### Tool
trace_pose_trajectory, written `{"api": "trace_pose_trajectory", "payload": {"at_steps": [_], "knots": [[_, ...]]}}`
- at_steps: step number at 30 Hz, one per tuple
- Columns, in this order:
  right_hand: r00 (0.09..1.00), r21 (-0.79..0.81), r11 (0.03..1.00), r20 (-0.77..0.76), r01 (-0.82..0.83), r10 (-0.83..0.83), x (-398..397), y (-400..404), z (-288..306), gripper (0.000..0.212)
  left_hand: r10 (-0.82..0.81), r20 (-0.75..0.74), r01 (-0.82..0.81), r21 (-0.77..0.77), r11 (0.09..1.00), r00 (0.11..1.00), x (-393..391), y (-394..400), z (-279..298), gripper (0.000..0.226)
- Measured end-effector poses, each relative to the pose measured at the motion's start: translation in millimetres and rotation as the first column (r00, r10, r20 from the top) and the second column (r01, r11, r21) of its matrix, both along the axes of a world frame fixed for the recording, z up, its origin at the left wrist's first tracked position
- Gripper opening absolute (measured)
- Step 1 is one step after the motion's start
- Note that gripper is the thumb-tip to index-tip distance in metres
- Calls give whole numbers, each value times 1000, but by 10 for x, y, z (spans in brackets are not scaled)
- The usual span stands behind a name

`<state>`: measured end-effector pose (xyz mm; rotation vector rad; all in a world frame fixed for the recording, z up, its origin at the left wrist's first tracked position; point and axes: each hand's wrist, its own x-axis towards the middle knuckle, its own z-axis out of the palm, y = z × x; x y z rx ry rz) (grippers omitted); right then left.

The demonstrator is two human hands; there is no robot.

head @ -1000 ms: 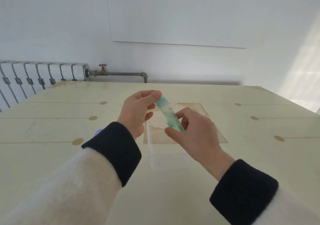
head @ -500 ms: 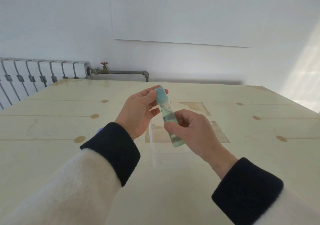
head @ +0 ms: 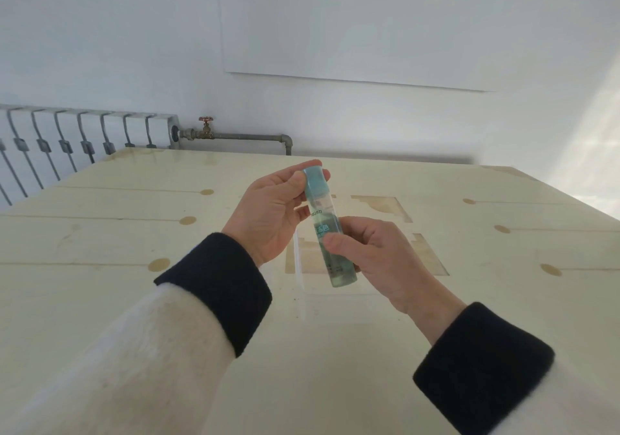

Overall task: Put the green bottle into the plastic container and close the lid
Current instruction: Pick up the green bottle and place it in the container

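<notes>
Both hands hold the bottle [head: 327, 230] in the air above the container [head: 335, 295], nearly upright, cap end up. Left hand [head: 268, 213] pinches the cap between thumb and fingers. Right hand [head: 375, 260] is closed around the lower body, thumb across the label. Clear container sits on the table [head: 100, 233] directly below the bottle; lid state cannot be made out.

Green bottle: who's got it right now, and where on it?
Both hands hold the green bottle: left hand pinches the cap end, right hand grips the lower body.
</notes>
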<state>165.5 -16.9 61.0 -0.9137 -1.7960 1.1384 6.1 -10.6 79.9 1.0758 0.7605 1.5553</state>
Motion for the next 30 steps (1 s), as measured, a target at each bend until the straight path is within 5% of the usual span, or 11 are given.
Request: {"api": "trace_pose_trajectory", "payload": {"at_steps": [15,30], "knots": [[958,-59,970,180,238,-224,-52,216,-62,19,228,-38,-231,-152,961,973,-355,-79,-206,26],[860,-178,962,502,206,-91,-256,353,-147,32,360,-87,-369,-282,885,929,-776,-356,-500,23]]}}
